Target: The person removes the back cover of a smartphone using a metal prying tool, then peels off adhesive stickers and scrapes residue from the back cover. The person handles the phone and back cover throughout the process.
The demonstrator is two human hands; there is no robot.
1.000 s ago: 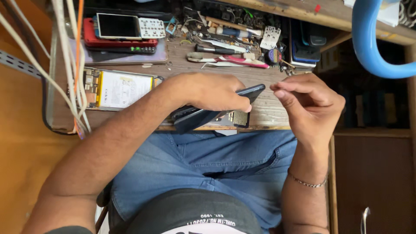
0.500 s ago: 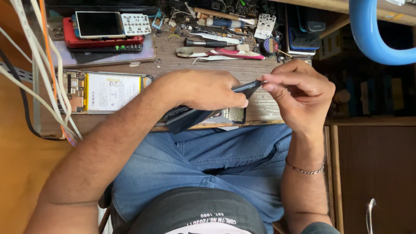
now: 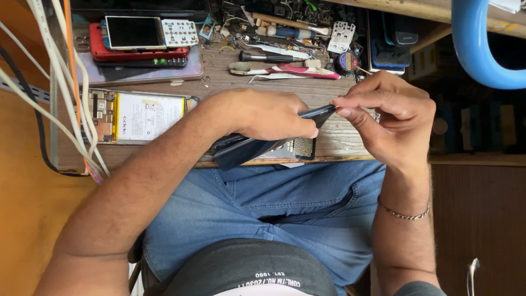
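left hand (image 3: 263, 115) clamps dark phone (image 3: 257, 145), centre frame | right hand (image 3: 389, 118) pinches its upper corner | back cover seemingly still on; prying just begun

Dark rectangular screen (image 3: 135, 31) in a white frame, rear left, atop a red phone body (image 3: 137, 53). White rectangular battery label (image 3: 143, 116), left bench. Small black label (image 3: 302, 147) at bench front edge.

Black phone (image 3: 257, 145), red phone (image 3: 137, 53), blue jeans (image 3: 274, 208), pink-handled tool (image 3: 296, 70).
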